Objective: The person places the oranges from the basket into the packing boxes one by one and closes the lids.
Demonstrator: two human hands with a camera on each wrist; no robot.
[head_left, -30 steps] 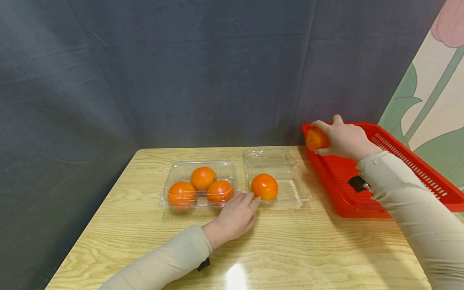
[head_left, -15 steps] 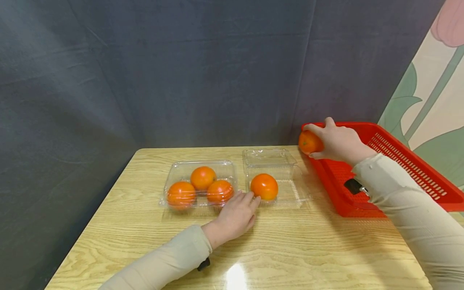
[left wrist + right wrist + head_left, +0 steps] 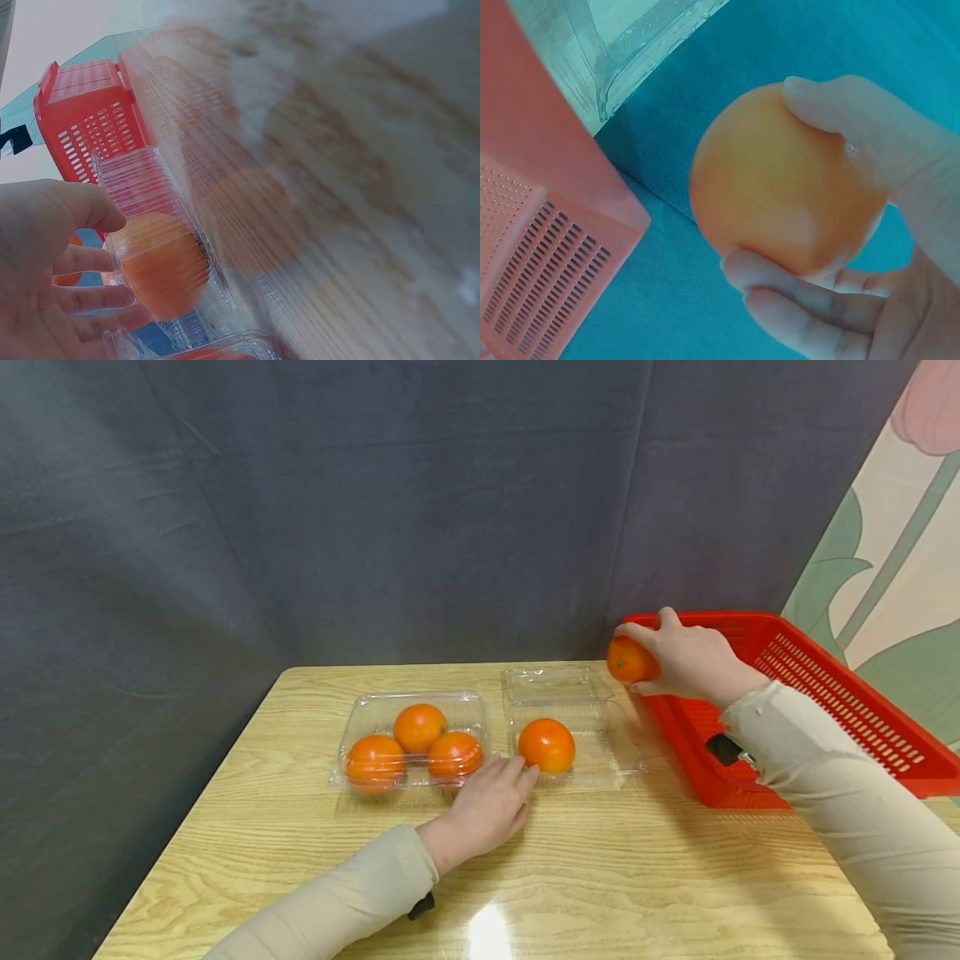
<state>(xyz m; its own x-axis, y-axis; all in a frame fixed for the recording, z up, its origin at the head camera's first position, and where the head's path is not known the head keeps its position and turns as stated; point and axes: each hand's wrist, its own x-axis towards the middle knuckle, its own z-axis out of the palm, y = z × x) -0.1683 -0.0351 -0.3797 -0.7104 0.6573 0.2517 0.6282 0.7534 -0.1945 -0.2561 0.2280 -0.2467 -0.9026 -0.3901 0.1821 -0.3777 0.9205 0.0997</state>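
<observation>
My right hand (image 3: 690, 658) grips an orange (image 3: 780, 184) between thumb and fingers, over the left rim of the red basket (image 3: 678, 752). My left hand (image 3: 487, 806) lies at the front edge of a clear plastic clamshell (image 3: 600, 752), its fingers loosely extended beside the box wall in the left wrist view. A single orange (image 3: 547, 746) sits in this clamshell's left half, and its lid (image 3: 558, 687) is folded back behind. Left of it, a second clear box (image 3: 468, 706) contains three oranges (image 3: 420, 729).
The perforated basket stands at the right on the wooden table (image 3: 600, 877), with only its red floor showing around the arm. A dark cloth (image 3: 450, 510) hangs behind the table. A flower-patterned surface (image 3: 915, 552) is at far right.
My right hand has moved left and slightly down with the orange, from over the basket toward its left rim. The left hand and both clear boxes have stayed put.
</observation>
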